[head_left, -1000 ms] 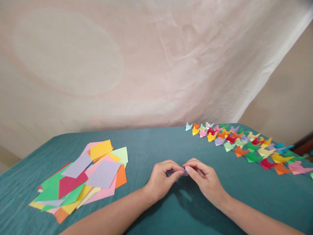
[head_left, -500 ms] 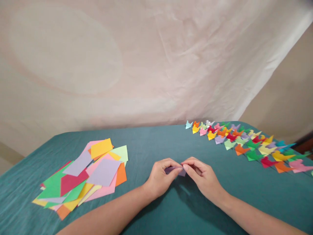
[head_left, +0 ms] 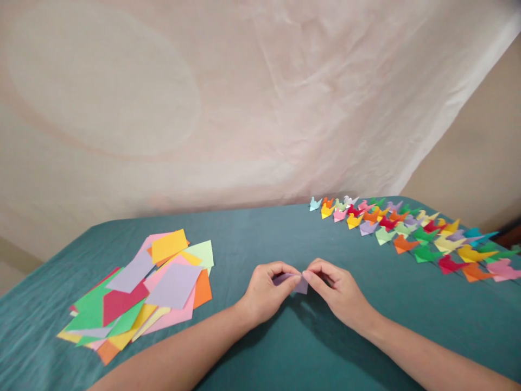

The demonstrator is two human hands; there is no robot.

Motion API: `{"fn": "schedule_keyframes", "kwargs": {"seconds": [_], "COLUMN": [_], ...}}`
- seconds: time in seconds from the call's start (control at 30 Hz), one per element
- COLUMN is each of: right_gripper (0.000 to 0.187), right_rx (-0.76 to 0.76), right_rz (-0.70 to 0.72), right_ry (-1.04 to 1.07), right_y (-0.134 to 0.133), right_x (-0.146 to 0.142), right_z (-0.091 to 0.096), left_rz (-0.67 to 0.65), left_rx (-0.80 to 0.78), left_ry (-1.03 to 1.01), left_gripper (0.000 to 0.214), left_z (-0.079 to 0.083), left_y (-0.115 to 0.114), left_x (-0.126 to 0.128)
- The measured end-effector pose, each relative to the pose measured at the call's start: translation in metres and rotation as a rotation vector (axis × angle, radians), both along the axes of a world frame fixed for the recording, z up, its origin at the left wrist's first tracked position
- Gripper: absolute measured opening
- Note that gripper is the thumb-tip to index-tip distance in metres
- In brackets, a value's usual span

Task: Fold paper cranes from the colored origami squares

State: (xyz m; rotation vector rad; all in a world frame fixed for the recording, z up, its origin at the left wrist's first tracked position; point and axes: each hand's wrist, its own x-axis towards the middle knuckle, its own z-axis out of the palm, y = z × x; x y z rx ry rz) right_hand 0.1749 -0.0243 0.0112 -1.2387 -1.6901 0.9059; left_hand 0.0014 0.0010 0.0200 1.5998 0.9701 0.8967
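Observation:
Between my hands is a small folded piece of purple paper, held just above the table. My left hand pinches it between thumb and fingers, which hide much of it. With thumb and fingertips, my right hand pinches the paper's upper right corner. The fingertips of both hands nearly meet there. The exact folds are too small and covered to make out.
A loose pile of coloured paper sheets lies to the left on the green tablecloth. Rows of folded paper birds in many colours stand at the right. A pale cloth hangs behind the table.
The camera view has tilted slightly. Both hands stay almost in place, still pinching the purple paper; the right fingers have shifted very slightly to the left at its corner.

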Motion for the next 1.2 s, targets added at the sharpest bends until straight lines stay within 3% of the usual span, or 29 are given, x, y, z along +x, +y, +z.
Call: {"fn": "schedule_keyframes", "kwargs": {"seconds": [0.23,0.73,1.07,1.2], "right_gripper": [0.023,0.025,0.033,0.032], "right_rx": [0.053,0.144,0.065,0.104], "right_rz": [-0.006,-0.053,0.126,0.107], "right_ry": [-0.06,-0.058,-0.11,-0.131], "right_y": [0.002,0.002,0.015,0.018], "right_x": [-0.001,-0.001,-0.003,-0.002], "right_z": [0.003,0.0,-0.002,-0.006], "left_rz": [0.005,0.002,0.091,0.094], "left_rx": [-0.085,-0.06,-0.109,-0.117], "left_ry": [-0.01,-0.065,-0.207,-0.221], "left_gripper": [0.02,0.024,0.038,0.038], "left_z": [-0.005,-0.007,-0.007,-0.011], "left_y": [0.004,0.006,0.013,0.014], "left_x": [0.001,0.0,0.0,0.0]}}
